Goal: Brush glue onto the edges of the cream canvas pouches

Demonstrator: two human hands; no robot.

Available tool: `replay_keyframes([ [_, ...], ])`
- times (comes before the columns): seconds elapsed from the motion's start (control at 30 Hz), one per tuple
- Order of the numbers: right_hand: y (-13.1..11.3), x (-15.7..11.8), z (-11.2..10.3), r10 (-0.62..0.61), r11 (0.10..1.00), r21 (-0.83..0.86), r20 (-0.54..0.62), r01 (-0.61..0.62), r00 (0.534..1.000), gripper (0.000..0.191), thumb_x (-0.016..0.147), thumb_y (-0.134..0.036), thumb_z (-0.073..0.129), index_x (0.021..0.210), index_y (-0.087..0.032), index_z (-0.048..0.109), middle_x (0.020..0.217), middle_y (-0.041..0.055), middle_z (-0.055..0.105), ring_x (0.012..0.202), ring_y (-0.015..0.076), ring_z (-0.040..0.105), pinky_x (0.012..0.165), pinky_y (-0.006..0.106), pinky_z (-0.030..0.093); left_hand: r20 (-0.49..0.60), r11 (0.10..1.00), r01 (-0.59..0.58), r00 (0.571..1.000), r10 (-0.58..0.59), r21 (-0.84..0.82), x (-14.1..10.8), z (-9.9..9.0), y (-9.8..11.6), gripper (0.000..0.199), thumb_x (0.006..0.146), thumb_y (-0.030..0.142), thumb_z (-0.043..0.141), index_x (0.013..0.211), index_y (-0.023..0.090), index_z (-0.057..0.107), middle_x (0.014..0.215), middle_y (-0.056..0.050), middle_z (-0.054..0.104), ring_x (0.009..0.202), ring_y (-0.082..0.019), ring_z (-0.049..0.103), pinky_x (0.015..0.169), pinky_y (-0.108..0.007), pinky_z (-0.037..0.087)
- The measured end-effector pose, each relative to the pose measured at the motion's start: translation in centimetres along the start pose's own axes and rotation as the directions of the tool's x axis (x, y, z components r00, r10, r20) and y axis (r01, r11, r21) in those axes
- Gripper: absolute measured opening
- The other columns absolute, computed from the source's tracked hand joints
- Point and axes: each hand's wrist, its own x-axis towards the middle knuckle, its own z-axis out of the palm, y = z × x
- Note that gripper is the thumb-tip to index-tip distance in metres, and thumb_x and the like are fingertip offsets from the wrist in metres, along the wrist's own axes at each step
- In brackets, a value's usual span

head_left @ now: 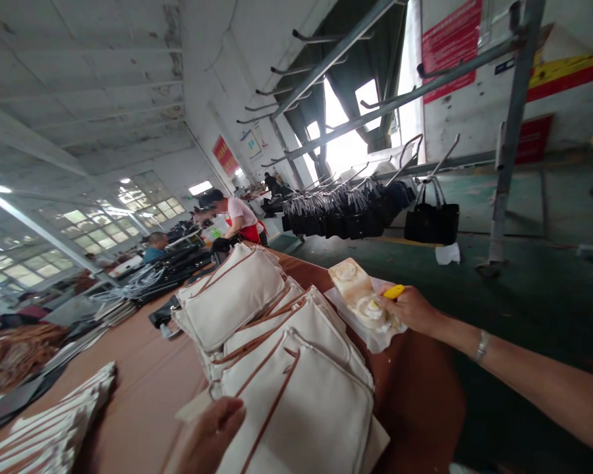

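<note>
My right hand (412, 309) is closed around a tool with a yellow handle (394, 291). The tool's working end is over a pale, smeared tray (348, 280) of white paste, so its kind is hard to make out. Under the tray lies a crumpled white sheet (378, 341). My left hand (212, 431), with fingers curled in, is at the left edge of the nearest white bag (306, 408), which has brown straps. Anything in those fingers is hidden. Behind that bag, more white bags (237, 296) lie overlapped in a stack.
The brown table (143, 368) carries a row of white brown-trimmed pieces (49, 421) at lower left. Black goods lie farther back. On the right stands a metal rack (507, 151) hung with black bags (346, 214). A person in a red apron (250, 232) bends over the table's far end.
</note>
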Motion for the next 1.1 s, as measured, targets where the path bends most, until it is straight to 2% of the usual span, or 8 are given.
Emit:
replay_keyframes([
  [0.2, 1.6, 0.4, 0.3, -0.036, 0.990, -0.133, 0.086, 0.048, 0.996, 0.021, 0.086, -0.039, 0.057, 0.083, -0.021, 0.068, 0.072, 0.0013, 0.065, 0.068, 0.0220, 0.059, 0.067, 0.031, 0.044, 0.092, 0.984, -0.151, 0.986, 0.142, 0.098, -0.6, 7.6, 5.2, 0.025, 0.090, 0.032, 0.050, 0.108, 0.022, 0.064, 0.099, -0.005, 0.066, 0.091, -0.020, 0.063, 0.083, -0.031, 0.046],
  [0.33, 1.4, -0.4, -0.4, -0.094, 0.979, -0.167, 0.138, 0.117, 0.986, 0.020, 0.090, -0.036, 0.056, 0.089, -0.021, 0.069, 0.088, 0.0055, 0.069, 0.078, 0.0241, 0.062, 0.075, 0.034, 0.045, 0.030, 0.971, -0.061, 0.998, 0.055, 0.230, -0.5, 10.2, 6.4, 0.016, 0.089, 0.023, 0.051, 0.098, 0.021, 0.064, 0.095, -0.004, 0.066, 0.088, -0.020, 0.063, 0.077, -0.030, 0.044],
  [0.5, 1.6, -2.0, -0.6, -0.181, 0.961, -0.160, 0.254, 0.226, 0.950, 0.015, 0.089, -0.032, 0.059, 0.090, -0.024, 0.072, 0.090, 0.0058, 0.070, 0.086, 0.0260, 0.061, 0.084, 0.038, 0.047, -0.033, 0.944, 0.003, 0.999, 0.009, 0.330, -1.1, 10.7, 6.1, 0.009, 0.088, 0.021, 0.055, 0.091, 0.020, 0.063, 0.092, -0.005, 0.065, 0.089, -0.022, 0.061, 0.077, -0.032, 0.041],
  [0.6, 1.8, -2.6, -0.4, -0.209, 0.952, -0.171, 0.238, 0.253, 0.948, 0.017, 0.091, -0.032, 0.057, 0.096, -0.024, 0.071, 0.095, 0.0080, 0.070, 0.090, 0.0277, 0.062, 0.089, 0.042, 0.046, -0.116, 0.913, 0.028, 0.993, 0.021, 0.407, -0.9, 10.4, 6.2, 0.015, 0.091, 0.024, 0.053, 0.101, 0.019, 0.063, 0.099, -0.007, 0.065, 0.093, -0.025, 0.059, 0.081, -0.035, 0.041],
  [0.73, 1.6, -3.2, -0.3, -0.252, 0.941, -0.160, 0.255, 0.298, 0.933, 0.018, 0.092, -0.030, 0.055, 0.098, -0.024, 0.071, 0.097, 0.0089, 0.071, 0.093, 0.0283, 0.065, 0.089, 0.043, 0.049, -0.117, 0.909, 0.038, 0.993, 0.013, 0.416, -1.2, 10.1, 6.4, 0.008, 0.089, 0.020, 0.056, 0.086, 0.020, 0.064, 0.088, -0.005, 0.066, 0.085, -0.023, 0.061, 0.073, -0.032, 0.040],
  [0.87, 0.9, -4.5, -1.4, -0.277, 0.940, -0.138, 0.232, 0.314, 0.932, 0.018, 0.090, -0.028, 0.060, 0.101, -0.025, 0.072, 0.100, 0.0076, 0.072, 0.095, 0.0281, 0.067, 0.090, 0.040, 0.051, -0.218, 0.830, -0.154, 0.925, 0.313, 0.536, -4.4, 10.1, 6.2, 0.017, 0.094, 0.020, 0.050, 0.089, 0.024, 0.067, 0.080, -0.004, 0.067, 0.081, -0.022, 0.059, 0.081, -0.036, 0.036],
  [0.97, 0.2, -5.4, -2.5, -0.171, 0.974, -0.129, 0.110, 0.184, 0.979, 0.016, 0.090, -0.035, 0.062, 0.097, -0.024, 0.071, 0.095, 0.0079, 0.070, 0.083, 0.0258, 0.066, 0.077, 0.036, 0.053, -0.260, 0.757, -0.236, 0.842, 0.472, 0.609, -6.6, 10.0, 6.3, 0.019, 0.093, 0.017, 0.051, 0.085, 0.026, 0.066, 0.075, -0.003, 0.066, 0.076, -0.021, 0.058, 0.082, -0.037, 0.035],
  [1.1, -1.3, -5.8, -2.4, 0.134, 0.975, 0.180, -0.032, -0.126, 0.990, 0.025, 0.091, -0.045, 0.062, 0.096, -0.021, 0.064, 0.063, 0.0010, 0.057, 0.047, 0.0137, 0.048, 0.042, 0.025, 0.038, -0.198, 0.803, -0.165, 0.923, 0.331, 0.573, -5.8, 9.4, 7.4, 0.014, 0.089, 0.018, 0.054, 0.088, 0.025, 0.065, 0.085, -0.004, 0.064, 0.083, -0.024, 0.058, 0.081, -0.038, 0.038],
])
